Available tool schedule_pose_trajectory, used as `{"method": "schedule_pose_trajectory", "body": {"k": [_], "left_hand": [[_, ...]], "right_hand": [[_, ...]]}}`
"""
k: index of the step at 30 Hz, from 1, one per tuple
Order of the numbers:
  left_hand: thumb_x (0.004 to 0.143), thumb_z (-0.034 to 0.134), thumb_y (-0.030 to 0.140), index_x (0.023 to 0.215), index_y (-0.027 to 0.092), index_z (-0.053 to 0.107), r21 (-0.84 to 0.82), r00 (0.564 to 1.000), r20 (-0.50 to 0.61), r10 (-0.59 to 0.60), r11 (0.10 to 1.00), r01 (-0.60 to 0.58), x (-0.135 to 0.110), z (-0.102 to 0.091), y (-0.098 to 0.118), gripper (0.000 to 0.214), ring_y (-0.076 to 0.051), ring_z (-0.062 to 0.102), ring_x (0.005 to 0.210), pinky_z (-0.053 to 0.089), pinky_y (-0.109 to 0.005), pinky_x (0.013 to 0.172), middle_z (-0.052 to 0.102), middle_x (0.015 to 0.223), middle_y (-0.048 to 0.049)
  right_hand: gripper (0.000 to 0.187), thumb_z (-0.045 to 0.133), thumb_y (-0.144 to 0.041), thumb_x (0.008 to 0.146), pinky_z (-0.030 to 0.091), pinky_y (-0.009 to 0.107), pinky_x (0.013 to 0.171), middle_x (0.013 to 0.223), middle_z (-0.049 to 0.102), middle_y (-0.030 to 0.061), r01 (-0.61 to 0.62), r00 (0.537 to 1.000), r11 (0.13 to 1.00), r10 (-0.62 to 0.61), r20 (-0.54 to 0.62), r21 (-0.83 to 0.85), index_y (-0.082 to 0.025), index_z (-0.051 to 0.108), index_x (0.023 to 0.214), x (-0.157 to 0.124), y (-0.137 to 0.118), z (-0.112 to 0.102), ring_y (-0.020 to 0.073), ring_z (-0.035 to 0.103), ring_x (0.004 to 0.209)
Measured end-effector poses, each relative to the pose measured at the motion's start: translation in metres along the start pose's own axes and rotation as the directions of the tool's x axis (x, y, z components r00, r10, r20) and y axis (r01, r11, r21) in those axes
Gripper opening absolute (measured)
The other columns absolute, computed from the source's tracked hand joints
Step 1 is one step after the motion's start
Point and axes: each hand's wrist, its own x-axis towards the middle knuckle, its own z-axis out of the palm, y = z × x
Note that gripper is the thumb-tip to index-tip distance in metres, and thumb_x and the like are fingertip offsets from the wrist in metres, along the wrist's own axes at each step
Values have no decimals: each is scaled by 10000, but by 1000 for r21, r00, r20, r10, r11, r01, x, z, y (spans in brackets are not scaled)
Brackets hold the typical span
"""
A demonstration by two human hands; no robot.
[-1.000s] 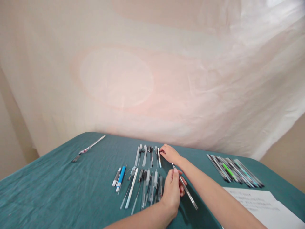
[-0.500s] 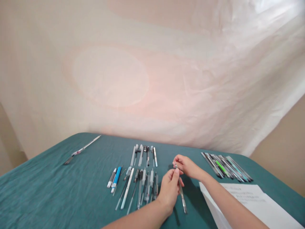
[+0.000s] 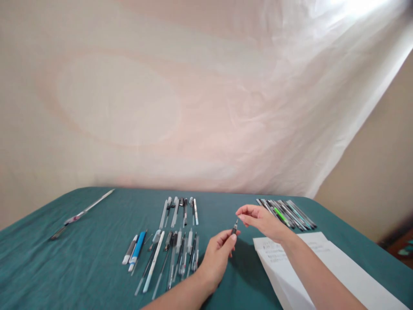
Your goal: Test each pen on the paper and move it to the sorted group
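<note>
My left hand point(image 3: 217, 257) pinches a thin dark pen point(image 3: 234, 227) and holds it up above the teal tablecloth point(image 3: 80, 267); only its tip shows past my fingers. My right hand point(image 3: 263, 220) is just right of the pen tip, fingers curled near it; whether it touches the pen I cannot tell. To the left of my left hand lies a near row of several pens point(image 3: 174, 256), with a shorter far row of pens point(image 3: 179, 211) beyond it.
A bundle of dark and green pens point(image 3: 285, 213) lies at the far right. A white printed sheet point(image 3: 309, 267) sits under my right forearm. A long pen point(image 3: 80, 213) lies alone at the far left. A pale cloth backdrop point(image 3: 193, 94) hangs behind.
My right hand pulled back from the far row of pens toward the pen in my left hand. The pen has turned from lying slanted to pointing away from me. The camera panned right.
</note>
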Motion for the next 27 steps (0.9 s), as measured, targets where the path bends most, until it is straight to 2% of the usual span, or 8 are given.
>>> {"method": "schedule_pose_trajectory", "body": {"k": [8, 19, 27], "left_hand": [[766, 518, 433, 1003, 135, 636, 25, 1000, 16, 8, 1000, -8, 0, 0, 0, 399, -96, 391, 575, 310, -211, 552, 472, 639, 7], [783, 499, 451, 1027, 132, 620, 76, 988, 127, 82, 993, -92, -2, -1, 0, 420, -108, 393, 596, 313, -218, 562, 480, 655, 6], [781, 512, 438, 990, 131, 632, 84, 982, 145, 118, 988, -131, -3, -2, 1, 390, -115, 397, 615, 319, -220, 590, 484, 670, 0]], "right_hand": [[207, 584, -314, 777, 350, 225, 603, 706, 534, -17, 1, 998, 999, 3, 70, -49, -150, 596, 904, -6, -9, -6, 92, 453, 633], [242, 626, -338, 736, 347, 202, 558, 685, 566, -13, -75, 966, 997, 74, 249, -6, -143, 600, 877, -12, -15, -4, 85, 473, 609], [292, 670, -363, 688, 358, 200, 554, 681, 569, -9, -146, 955, 986, 121, 271, 75, -143, 615, 872, -14, -13, -6, 77, 467, 583]]}}
